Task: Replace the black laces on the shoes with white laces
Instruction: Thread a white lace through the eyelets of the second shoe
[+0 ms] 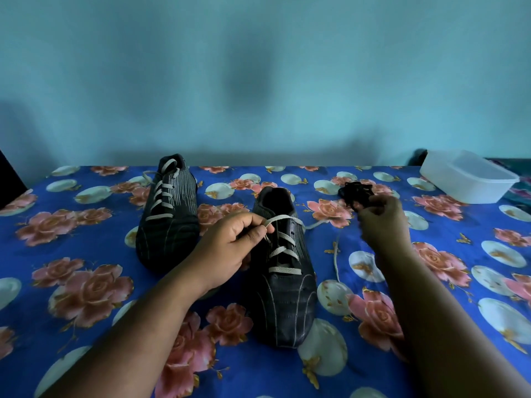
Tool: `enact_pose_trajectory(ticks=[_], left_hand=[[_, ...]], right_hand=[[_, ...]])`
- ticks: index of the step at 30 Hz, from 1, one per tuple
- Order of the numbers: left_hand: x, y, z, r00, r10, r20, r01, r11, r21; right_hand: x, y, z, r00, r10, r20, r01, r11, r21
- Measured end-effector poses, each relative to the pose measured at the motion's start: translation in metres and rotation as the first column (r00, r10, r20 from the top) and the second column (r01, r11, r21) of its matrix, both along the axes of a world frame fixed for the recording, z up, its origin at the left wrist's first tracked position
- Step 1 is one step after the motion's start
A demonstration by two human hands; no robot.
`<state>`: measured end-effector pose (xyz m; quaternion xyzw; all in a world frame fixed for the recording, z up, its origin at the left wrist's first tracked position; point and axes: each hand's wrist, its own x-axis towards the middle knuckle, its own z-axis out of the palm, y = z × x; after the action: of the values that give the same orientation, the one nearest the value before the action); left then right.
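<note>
The left hand (230, 245) pinches the white lace (283, 248) on the near shoe (284, 282); the right hand (382, 222) grips the black laces (355, 192) at two o'clock. Pull evenly, keeping the lace flat.

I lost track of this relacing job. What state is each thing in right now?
Left shoe: laced in white, untouched.
Right shoe: laced in white, ends loose.
White lace: pinched by the left hand.
Black laces: bundled, gripped by the right hand.
Plastic container: lying on the bedsheet.
</note>
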<state>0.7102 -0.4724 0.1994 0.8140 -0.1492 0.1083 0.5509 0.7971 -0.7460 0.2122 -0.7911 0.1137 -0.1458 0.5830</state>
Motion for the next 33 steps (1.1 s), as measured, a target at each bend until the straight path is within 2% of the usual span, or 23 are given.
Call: enact_pose_trajectory(ticks=[2,4,5,8,9,11,16,20,24,30,33], left_hand=[[-0.001,0.0,0.0,1.0,0.014,0.004,-0.014,1.0,0.021],[0.0,-0.002,-0.001,1.0,0.016,0.01,-0.016,1.0,0.027],[0.001,-0.002,-0.003,1.0,0.021,0.019,-0.022,0.999,0.032],[0.002,-0.005,-0.001,0.998,0.031,0.056,-0.035,0.997,0.063],[0.002,-0.005,0.0,0.997,0.023,0.074,-0.028,0.997,0.075],[0.002,-0.006,0.0,0.995,0.017,0.102,-0.026,0.995,0.095],[0.003,-0.008,-0.003,0.996,0.013,0.089,-0.02,0.997,0.071],[0.004,-0.004,-0.003,0.994,0.02,0.103,-0.026,0.998,0.058],[0.0,-0.003,-0.002,0.995,0.01,0.1,-0.02,0.995,0.097],[-0.002,-0.006,0.001,0.987,0.035,0.155,-0.06,0.986,0.156],[-0.001,-0.007,0.0,0.989,0.012,0.145,-0.029,0.993,0.118]], right_hand=[[-0.006,0.009,0.001,0.966,0.006,0.26,0.057,0.97,-0.235],[-0.018,0.022,0.005,0.846,0.229,0.481,-0.073,0.944,-0.321],[-0.026,0.03,0.006,0.763,0.358,0.538,-0.136,0.903,-0.407],[-0.041,0.05,0.006,0.582,0.656,0.481,-0.183,0.682,-0.708],[-0.042,0.055,0.005,0.563,0.698,0.442,-0.182,0.627,-0.758],[-0.042,0.06,0.0,0.552,0.724,0.414,-0.161,0.58,-0.799],[-0.04,0.057,-0.003,0.58,0.654,0.486,-0.138,0.667,-0.732],[-0.04,0.055,-0.001,0.607,0.661,0.44,-0.28,0.697,-0.66],[-0.042,0.057,0.001,0.649,0.661,0.377,-0.474,0.739,-0.479],[-0.048,0.06,0.011,0.648,0.691,0.321,-0.643,0.722,-0.256],[-0.05,0.058,0.015,0.616,0.728,0.299,-0.72,0.675,-0.161]])
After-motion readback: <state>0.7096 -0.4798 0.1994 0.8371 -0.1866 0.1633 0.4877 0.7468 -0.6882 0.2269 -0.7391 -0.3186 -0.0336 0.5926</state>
